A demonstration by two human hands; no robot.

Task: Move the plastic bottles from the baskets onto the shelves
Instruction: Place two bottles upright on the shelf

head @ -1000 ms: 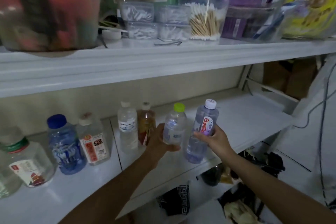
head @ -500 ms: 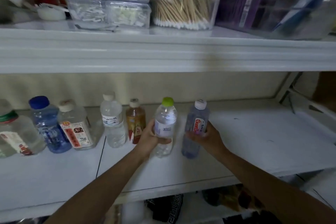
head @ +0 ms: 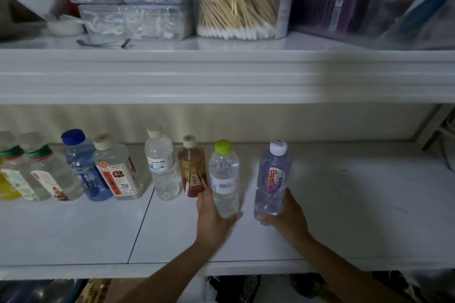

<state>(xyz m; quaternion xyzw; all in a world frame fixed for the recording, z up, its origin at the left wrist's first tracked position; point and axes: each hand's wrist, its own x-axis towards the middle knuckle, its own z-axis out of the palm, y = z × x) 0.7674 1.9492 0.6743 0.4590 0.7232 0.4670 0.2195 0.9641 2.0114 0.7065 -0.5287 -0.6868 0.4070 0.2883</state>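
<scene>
A row of plastic bottles stands on the white lower shelf [head: 73, 233]. My left hand [head: 211, 216] grips the lower part of a clear bottle with a green cap [head: 224, 179], which stands upright on the shelf. My right hand [head: 288, 216] holds the base of a bluish bottle with a white cap and a red "GannCn" label [head: 272, 179], upright, a little to the right of it. To the left stand an amber bottle [head: 192, 167], a clear white-capped bottle [head: 161, 167], a square bottle [head: 115, 172] and a blue-capped bottle [head: 81, 162].
Two green-collared bottles [head: 46, 174] stand at the far left. The upper shelf [head: 221, 76] carries clear boxes [head: 128, 0], a tub of cotton swabs [head: 236, 2] and purple packages [head: 344, 2]. Bare shelf stretches to the right [head: 369, 204]. Dark items lie below [head: 236, 288].
Both bottles have gone from held in the air to standing on the shelf, further back and level with the row. The view has moved closer and swung left.
</scene>
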